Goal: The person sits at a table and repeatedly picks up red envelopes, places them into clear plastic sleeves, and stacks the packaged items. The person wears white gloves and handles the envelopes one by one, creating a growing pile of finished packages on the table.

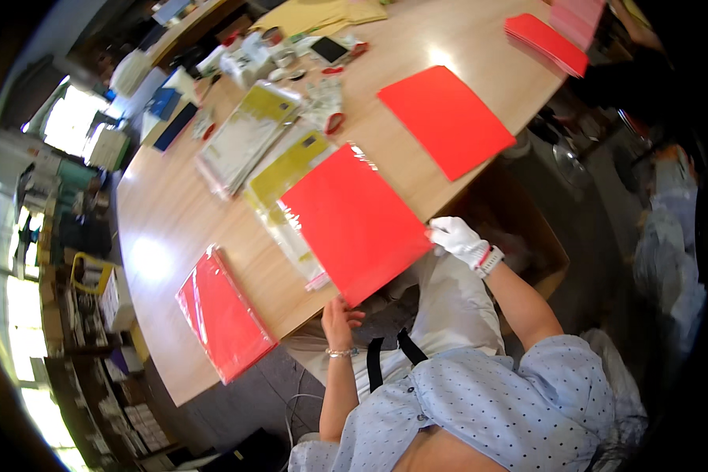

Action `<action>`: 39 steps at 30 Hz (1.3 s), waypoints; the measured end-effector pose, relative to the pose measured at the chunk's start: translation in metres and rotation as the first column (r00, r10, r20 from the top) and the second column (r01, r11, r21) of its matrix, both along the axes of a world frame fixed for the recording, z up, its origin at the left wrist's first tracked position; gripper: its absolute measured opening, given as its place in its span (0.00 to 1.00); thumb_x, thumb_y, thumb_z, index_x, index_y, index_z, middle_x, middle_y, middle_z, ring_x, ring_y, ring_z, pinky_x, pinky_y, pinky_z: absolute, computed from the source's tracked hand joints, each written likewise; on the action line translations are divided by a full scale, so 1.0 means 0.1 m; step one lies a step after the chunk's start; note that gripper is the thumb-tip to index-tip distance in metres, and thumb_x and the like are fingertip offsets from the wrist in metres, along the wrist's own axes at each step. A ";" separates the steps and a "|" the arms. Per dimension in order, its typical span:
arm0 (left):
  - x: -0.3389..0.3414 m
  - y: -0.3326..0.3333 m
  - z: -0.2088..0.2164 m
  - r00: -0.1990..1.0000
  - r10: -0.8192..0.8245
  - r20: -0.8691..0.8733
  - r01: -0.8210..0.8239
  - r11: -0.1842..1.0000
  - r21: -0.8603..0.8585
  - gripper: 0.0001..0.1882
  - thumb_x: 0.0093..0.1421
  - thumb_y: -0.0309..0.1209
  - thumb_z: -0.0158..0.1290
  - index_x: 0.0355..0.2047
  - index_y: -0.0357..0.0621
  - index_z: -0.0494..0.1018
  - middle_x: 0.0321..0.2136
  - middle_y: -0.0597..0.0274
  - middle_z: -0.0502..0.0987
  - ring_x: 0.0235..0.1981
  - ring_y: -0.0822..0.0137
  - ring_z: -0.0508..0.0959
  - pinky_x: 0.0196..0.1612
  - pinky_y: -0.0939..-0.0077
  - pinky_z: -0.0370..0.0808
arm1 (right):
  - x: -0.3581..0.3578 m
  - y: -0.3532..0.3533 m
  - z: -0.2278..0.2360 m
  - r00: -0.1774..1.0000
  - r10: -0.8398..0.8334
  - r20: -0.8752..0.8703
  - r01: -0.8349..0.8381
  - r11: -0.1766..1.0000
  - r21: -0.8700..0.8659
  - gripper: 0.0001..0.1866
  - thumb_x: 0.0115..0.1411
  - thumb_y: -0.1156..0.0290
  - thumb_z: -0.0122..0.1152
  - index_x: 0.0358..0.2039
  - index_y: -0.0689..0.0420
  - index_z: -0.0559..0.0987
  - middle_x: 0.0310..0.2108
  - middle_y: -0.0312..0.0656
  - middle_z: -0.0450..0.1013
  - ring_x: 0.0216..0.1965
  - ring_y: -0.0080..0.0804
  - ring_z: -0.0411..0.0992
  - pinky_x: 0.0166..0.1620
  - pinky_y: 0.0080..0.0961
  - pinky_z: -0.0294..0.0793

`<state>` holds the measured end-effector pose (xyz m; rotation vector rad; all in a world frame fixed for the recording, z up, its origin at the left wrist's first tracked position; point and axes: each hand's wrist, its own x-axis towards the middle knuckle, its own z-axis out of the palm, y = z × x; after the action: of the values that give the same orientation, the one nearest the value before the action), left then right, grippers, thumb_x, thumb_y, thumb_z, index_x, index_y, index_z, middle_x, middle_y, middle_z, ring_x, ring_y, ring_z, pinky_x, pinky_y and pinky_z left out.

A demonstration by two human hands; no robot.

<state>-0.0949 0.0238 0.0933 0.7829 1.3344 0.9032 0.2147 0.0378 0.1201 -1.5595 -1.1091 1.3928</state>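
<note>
My right hand (458,240), in a white glove, pinches the right corner of a large red sheet (358,224). The sheet lies tilted over the table's near edge, and shiny clear film shows along its far edges. At its near corner is my bare left hand (341,323), fingers apart and loosely bent, touching or just below that corner. Under the sheet's left side lie clear plastic sleeves (291,169) with a yellow-green band. Another red stack (446,122) sits to the right, and a red pack in glossy film (225,316) lies at the left.
More sleeves (252,130) are piled on the wooden table (161,228). Behind them are a black phone (329,50), tape and small clutter. More red sheets (547,43) lie far right, near another person's arm (636,30). A cardboard box (554,256) stands below the table edge.
</note>
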 end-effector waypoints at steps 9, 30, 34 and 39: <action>-1.14 -0.23 0.57 0.853 0.103 -0.511 0.188 0.854 0.486 0.11 0.61 0.28 0.47 0.42 0.36 0.64 0.18 0.66 0.67 0.19 0.76 0.65 0.23 0.80 0.67 | -1.12 -0.13 0.06 0.989 0.141 -0.052 -0.130 0.977 0.171 0.06 0.58 0.72 0.51 0.29 0.61 0.74 0.21 0.34 0.70 0.24 0.19 0.69 0.28 0.21 0.69; -2.81 0.11 0.25 0.037 0.573 -0.818 0.247 0.788 0.564 0.26 0.59 0.31 0.45 0.58 0.40 0.57 0.62 0.47 0.52 0.62 0.48 0.55 0.60 0.52 0.55 | -2.34 0.26 0.33 0.709 0.505 0.492 -0.701 0.585 0.408 0.11 0.53 0.63 0.53 0.31 0.55 0.76 0.24 0.50 0.73 0.28 0.48 0.72 0.32 0.38 0.71; -2.52 0.20 0.40 0.066 0.542 -0.838 0.279 0.796 0.537 0.25 0.60 0.33 0.45 0.57 0.39 0.59 0.61 0.46 0.55 0.61 0.48 0.56 0.60 0.53 0.55 | -0.74 0.19 0.45 0.761 -0.035 0.648 -0.414 0.742 0.527 0.08 0.49 0.68 0.55 0.31 0.57 0.76 0.30 0.45 0.72 0.33 0.45 0.71 0.35 0.34 0.71; -2.17 0.36 0.51 0.277 0.511 -0.814 0.324 0.747 0.580 0.24 0.61 0.34 0.46 0.55 0.37 0.60 0.59 0.45 0.57 0.60 0.47 0.58 0.59 0.55 0.57 | 0.66 0.42 0.30 0.317 -0.411 0.855 -0.328 0.798 0.505 0.23 0.42 0.69 0.64 0.40 0.59 0.72 0.45 0.47 0.69 0.49 0.44 0.66 0.52 0.35 0.65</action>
<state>-0.3118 0.0597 0.1441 2.1355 2.1846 1.0430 0.2803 0.0802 0.1504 -1.8269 -1.9188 -0.2644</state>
